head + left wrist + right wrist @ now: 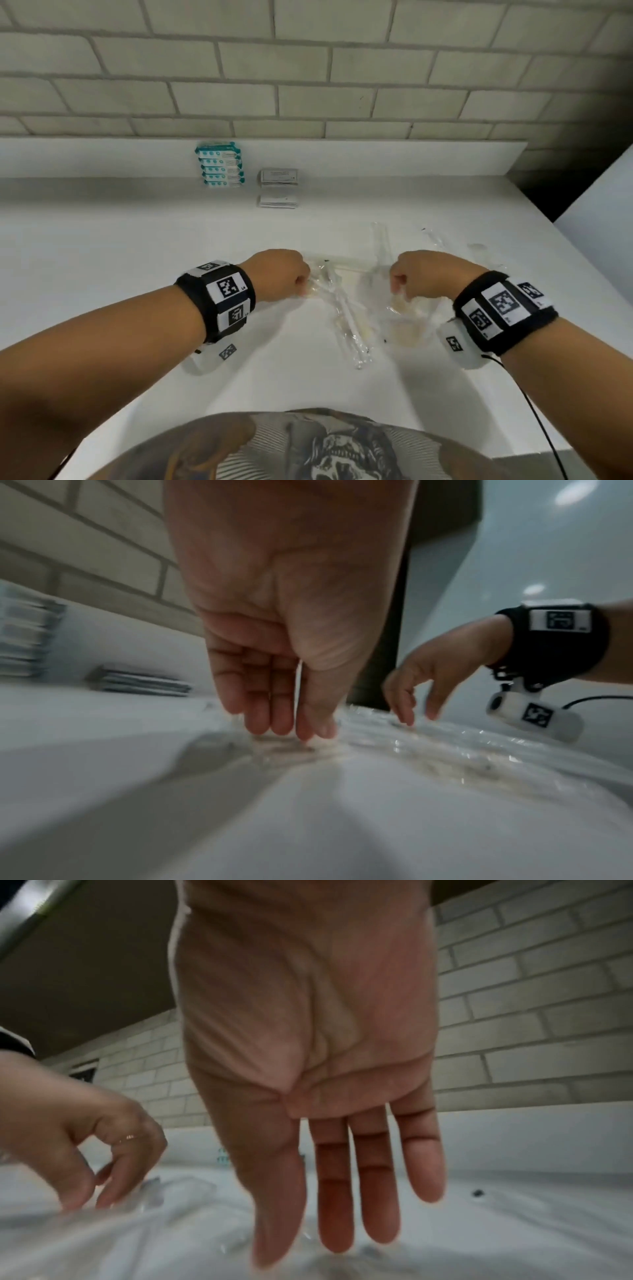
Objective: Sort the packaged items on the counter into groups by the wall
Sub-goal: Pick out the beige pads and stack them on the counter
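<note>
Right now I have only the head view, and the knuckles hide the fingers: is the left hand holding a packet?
Observer: Not that I see. In the left wrist view the left hand's fingers point straight down, tips on the clear packets.
Operator: And the right hand?
Observer: In the right wrist view the right hand's fingers are straight and hold nothing.
Operator: Touching anything?
Observer: The left wrist view shows its fingertips on the packets.

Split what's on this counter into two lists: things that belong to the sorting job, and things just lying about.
Job:
teal packet stack by the wall
white packet stacks
loose clear-wrapped packets under both hands
left hand, right hand

Lying about:
small dark speck on the counter
</note>
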Demonstrator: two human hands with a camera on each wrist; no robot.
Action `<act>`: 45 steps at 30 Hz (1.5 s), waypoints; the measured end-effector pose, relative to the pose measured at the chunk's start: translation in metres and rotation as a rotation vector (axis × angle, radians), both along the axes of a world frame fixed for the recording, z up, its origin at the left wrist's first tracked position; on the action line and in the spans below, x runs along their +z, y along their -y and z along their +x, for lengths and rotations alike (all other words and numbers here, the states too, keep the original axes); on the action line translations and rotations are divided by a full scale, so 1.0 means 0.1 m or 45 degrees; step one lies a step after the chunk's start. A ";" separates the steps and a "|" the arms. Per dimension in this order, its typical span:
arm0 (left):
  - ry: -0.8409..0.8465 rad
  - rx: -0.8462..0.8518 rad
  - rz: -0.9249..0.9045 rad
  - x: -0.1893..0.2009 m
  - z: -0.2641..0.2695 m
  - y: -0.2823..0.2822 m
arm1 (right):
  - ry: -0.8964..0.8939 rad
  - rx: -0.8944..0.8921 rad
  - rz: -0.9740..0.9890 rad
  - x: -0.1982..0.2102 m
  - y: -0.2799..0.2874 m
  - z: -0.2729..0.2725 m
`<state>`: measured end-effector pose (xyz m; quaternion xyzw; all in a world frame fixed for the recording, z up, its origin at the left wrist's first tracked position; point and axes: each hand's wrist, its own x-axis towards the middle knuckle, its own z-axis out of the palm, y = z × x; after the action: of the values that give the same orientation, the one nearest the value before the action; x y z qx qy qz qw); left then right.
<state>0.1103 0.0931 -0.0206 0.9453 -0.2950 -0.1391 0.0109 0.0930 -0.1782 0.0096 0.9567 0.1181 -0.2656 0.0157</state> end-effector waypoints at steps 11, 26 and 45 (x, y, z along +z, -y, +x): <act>-0.136 0.569 -0.118 -0.11 -0.28 0.28 | 0.133 0.087 -0.042 -0.19 0.33 -0.19; -0.150 0.590 -0.362 -0.06 -0.95 0.58 | 0.291 0.404 0.518 0.10 0.32 -0.20; -0.090 0.661 0.001 -0.09 -1.16 1.09 | 0.050 0.268 1.120 0.31 0.50 -0.55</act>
<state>-0.0056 -0.0160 -0.0293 0.9839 -0.0419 -0.1645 0.0563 0.0379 -0.2282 0.0410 0.8601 0.3159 -0.1690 -0.3632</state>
